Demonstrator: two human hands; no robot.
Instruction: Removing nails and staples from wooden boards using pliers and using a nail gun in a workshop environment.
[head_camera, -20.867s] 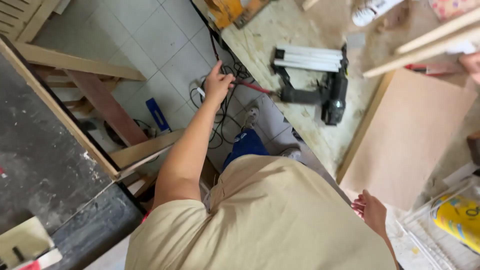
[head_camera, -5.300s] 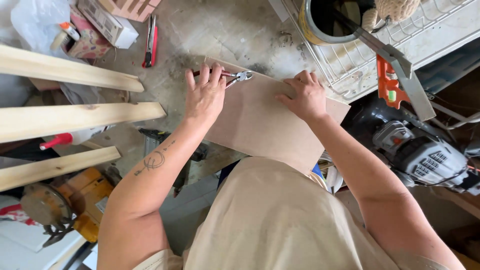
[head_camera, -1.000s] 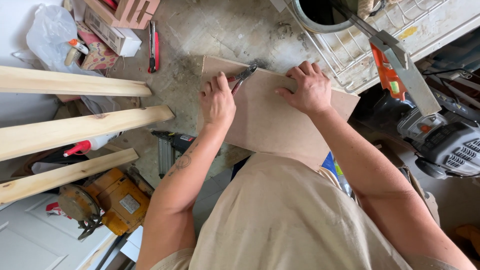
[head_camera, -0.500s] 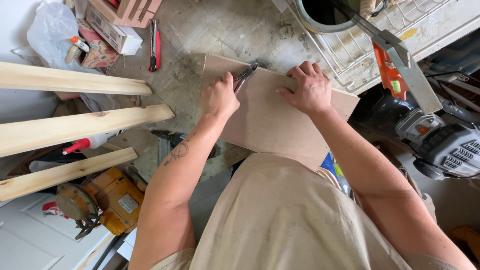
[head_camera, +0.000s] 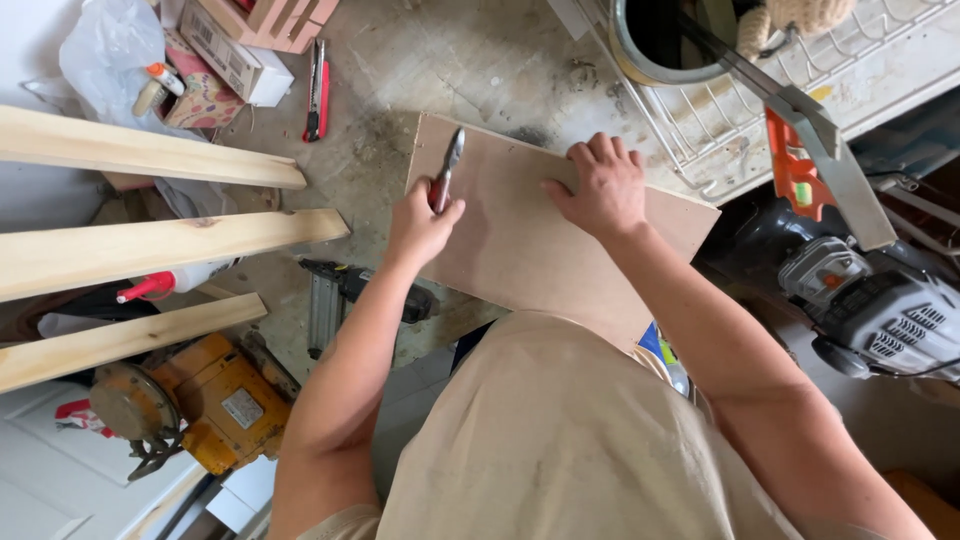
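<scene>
A flat brown board (head_camera: 520, 235) lies on the dusty workbench (head_camera: 450, 70). My left hand (head_camera: 420, 225) is closed around the red handles of a pair of pliers (head_camera: 447, 168), whose metal jaws point up over the board's left part. My right hand (head_camera: 600, 185) lies flat, fingers spread, pressing the board's upper middle.
Three pale wooden beams (head_camera: 150, 240) stick in from the left. A red utility knife (head_camera: 317, 90) and small boxes (head_camera: 235, 50) lie at the bench's far end. A nail gun (head_camera: 345, 295) sits below the board, an orange machine (head_camera: 200, 400) lower left, a wire rack (head_camera: 800, 90) and power tool (head_camera: 880, 310) right.
My left hand and the pliers have swung from lying slanted near the board's top edge to pointing upright over its left part. My right hand stays pressed on the board.
</scene>
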